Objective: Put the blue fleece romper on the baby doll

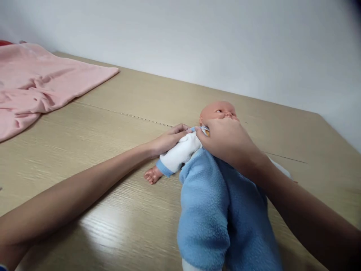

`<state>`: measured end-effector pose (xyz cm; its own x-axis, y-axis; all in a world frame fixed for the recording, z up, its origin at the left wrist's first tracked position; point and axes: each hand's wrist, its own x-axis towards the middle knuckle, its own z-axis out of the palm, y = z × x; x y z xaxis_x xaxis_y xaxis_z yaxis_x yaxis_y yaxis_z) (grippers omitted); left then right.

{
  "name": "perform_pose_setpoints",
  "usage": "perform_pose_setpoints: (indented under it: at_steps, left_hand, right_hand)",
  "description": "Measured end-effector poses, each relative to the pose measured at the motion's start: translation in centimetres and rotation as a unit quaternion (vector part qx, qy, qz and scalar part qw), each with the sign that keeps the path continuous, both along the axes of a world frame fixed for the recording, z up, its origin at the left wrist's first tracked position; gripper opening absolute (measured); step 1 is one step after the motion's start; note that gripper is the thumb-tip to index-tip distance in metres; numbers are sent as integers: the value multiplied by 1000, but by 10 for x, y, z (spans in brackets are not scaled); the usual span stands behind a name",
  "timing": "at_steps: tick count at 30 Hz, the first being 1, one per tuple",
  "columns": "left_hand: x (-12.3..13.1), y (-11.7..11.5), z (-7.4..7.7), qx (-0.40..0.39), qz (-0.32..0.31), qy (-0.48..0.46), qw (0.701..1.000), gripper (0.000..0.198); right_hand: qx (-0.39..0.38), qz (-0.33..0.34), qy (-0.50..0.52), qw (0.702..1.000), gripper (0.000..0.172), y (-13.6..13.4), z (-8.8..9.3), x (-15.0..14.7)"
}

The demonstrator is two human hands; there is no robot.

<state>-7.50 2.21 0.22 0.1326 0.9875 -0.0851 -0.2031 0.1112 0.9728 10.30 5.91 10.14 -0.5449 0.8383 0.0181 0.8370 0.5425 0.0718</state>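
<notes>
A baby doll (pixel 218 110) lies on its back on the wooden table, its head pointing away from me. It wears a white fleece top (pixel 180 152) with blue cuffs and blue fleece trousers (pixel 204 195). At the doll's shoulder, my left hand (pixel 172 137) has its fingers closed around the edge of the top near the collar. My right hand (pixel 229 141) reaches over the chest and pinches the blue collar (pixel 205 130) close to the neck. It covers the doll's chin and most of its chest.
A pink blanket (pixel 50 79) lies rumpled on the table (pixel 118 150) at the left. Something red (pixel 6 43) shows behind it. A white wall (pixel 197 41) rises along the table's far edge.
</notes>
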Motion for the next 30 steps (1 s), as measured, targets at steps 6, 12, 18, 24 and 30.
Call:
perform_pose_setpoints:
  at_steps: [6,12,18,24,30]
  left_hand:
    - [-6,-12,22,66,-8,279,958,58]
    - [-16,-37,48,91,-69,491,864,48]
    - [-27,-36,51,105,-71,589,798,35]
    - [-28,-26,39,120,-43,625,770,46]
    - [-37,-18,27,162,-23,627,761,53]
  right_hand:
    - [16,-31,7,999,40,8,-5,3]
    - [45,-51,22,997,25,14,-5,10]
    - [13,-80,17,997,34,11,0,28]
    - [-85,-35,110,990,47,12,0,70]
    - [-282,35,224,932,48,6,-9,162]
